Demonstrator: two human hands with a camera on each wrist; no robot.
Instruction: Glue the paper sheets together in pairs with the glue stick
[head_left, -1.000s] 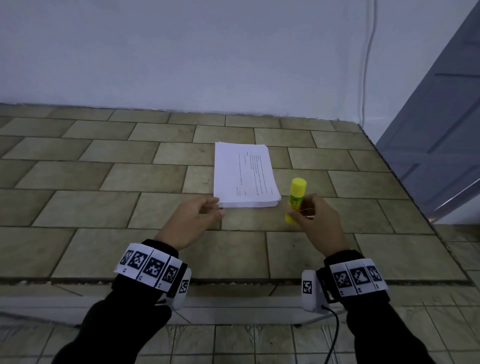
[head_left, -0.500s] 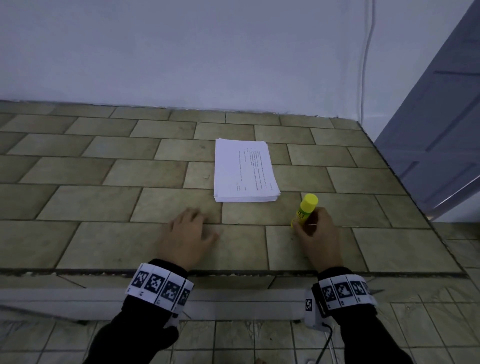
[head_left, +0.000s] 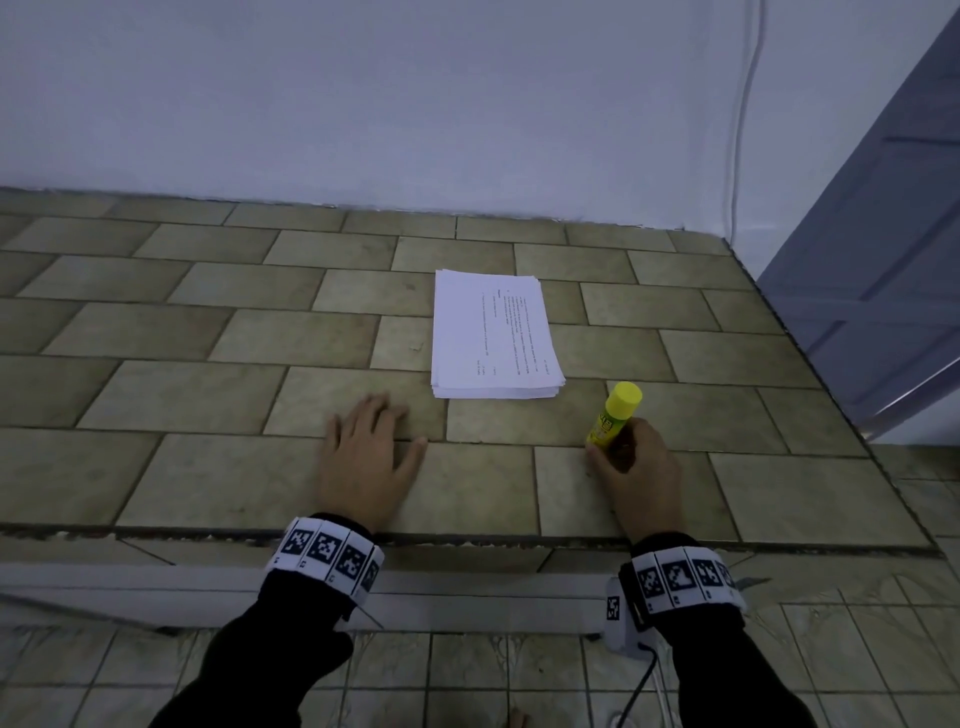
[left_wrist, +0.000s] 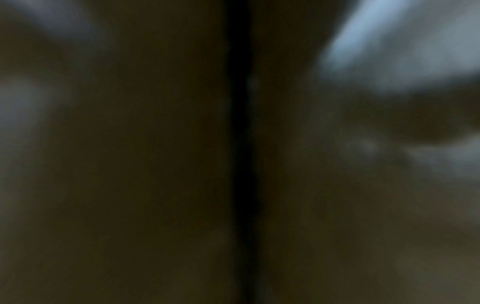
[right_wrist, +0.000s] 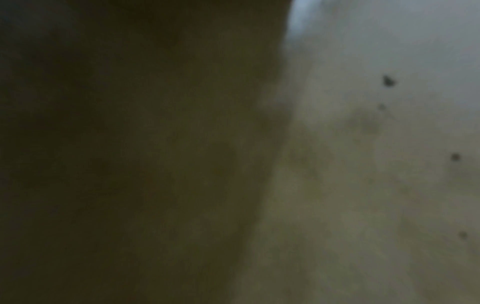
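Right hand: the right hand (head_left: 631, 467) has its fingers curled round the lower body of the glue stick (head_left: 613, 417), which tilts up and away from it, yellow cap on top.
Left hand: the left hand (head_left: 366, 457) lies flat, fingers spread and straight, palm down on the tiled bench (head_left: 182, 395), holding nothing.
Paper: the stack of paper sheets (head_left: 491, 336) sits just beyond both hands, between them, nearer the left hand's fingertips than the right's; the top sheet is printed.
Glue stick handling: likely light, rigid and smooth plastic; a grip low on the barrel leaves the cap free to pull off.
Sheet handling: probably thin, limp and easily creased; best lifted by pinching a near corner, as the edges lie flush and sheets may cling together.
Wrist views: both are dark and blurred, showing nothing usable.
Progress: cap on, no sheet separated yet.
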